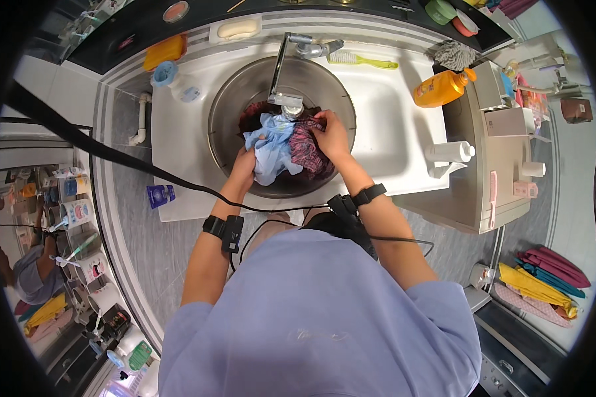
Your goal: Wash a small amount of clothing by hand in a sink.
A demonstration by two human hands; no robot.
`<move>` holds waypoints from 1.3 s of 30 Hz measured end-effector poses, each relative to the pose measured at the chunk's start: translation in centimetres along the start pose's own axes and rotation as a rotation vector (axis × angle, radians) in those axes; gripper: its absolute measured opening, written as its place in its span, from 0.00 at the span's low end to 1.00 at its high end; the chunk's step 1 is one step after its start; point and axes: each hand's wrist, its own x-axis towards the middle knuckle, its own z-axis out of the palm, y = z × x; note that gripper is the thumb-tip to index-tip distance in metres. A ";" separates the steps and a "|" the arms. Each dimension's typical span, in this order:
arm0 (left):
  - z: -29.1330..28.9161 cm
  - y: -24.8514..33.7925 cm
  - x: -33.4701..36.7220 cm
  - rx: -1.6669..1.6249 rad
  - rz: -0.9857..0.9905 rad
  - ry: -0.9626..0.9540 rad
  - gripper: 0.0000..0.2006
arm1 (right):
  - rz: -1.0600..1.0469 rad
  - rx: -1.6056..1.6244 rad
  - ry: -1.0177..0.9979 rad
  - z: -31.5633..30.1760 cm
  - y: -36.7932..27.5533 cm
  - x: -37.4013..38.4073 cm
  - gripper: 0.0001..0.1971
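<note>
A round metal basin [222, 109] stands in the white sink, under the tap [291, 106]. In it lie a light blue cloth [271, 152] and a dark red patterned cloth [308, 149], with more dark red fabric beneath them. My left hand [245, 163] is closed on the left edge of the light blue cloth. At the basin's right side, my right hand [332, 137] grips the upper edge of the patterned cloth between bent fingers and thumb. The tap's spout hangs right above both cloths. Some fingertips are hidden in the fabric.
A green-handled brush [361, 61] and a bar of soap [238, 29] lie behind the basin. To the right stand an orange pump bottle [437, 89] and a white bottle [451, 152]. A blue-capped bottle [172, 79] is at left. A black cable [139, 165] crosses the left side.
</note>
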 end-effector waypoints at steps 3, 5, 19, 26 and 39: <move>0.4 0.0 0.3 0.034 0.009 0.091 0.23 | -0.045 -0.098 0.100 -0.2 -0.2 -0.4 0.13; -0.2 0.1 0.9 0.536 0.070 0.133 0.26 | -0.019 -0.124 0.124 0.2 -0.1 -1.1 0.11; 2.2 3.0 -0.8 0.577 0.757 0.186 0.14 | -0.366 -0.283 -0.409 0.7 -1.9 -5.0 0.28; 1.9 3.9 -1.4 -0.207 0.251 -0.106 0.19 | -0.222 -0.697 -0.791 1.9 -0.6 -5.7 0.41; -0.7 -1.2 0.1 -0.350 0.142 -0.165 0.27 | -0.109 -0.707 -0.822 6.0 2.3 -1.2 0.43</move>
